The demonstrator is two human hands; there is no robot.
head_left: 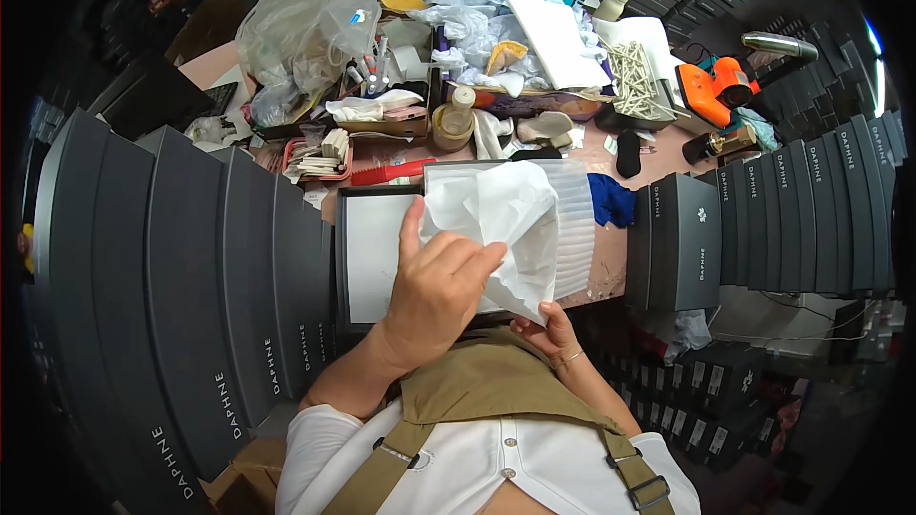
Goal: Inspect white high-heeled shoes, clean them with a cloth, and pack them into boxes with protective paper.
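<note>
A crumpled sheet of white tissue paper (520, 205) is raised over a shallow dark box. My right hand (549, 329) pinches its lower corner. My left hand (439, 281) is closed against the sheet's near side, one finger sticking up and the others bent. A fold of the paper runs to its fingertips, partly hidden by the hand. Below and left of the paper, the open box part (372, 253) shows a pale inside and a dark rim. Ribbed white packing sheets (574, 229) lie at the paper's right.
Dark shoe boxes stand in rows at left (181, 296) and right (692, 238). Behind the work spot are a glue jar (454, 122), a red-handled tool (391, 172), a bin of white sticks (634, 81), an orange tool (704, 93), a blue cloth (612, 200) and plastic bags (296, 33).
</note>
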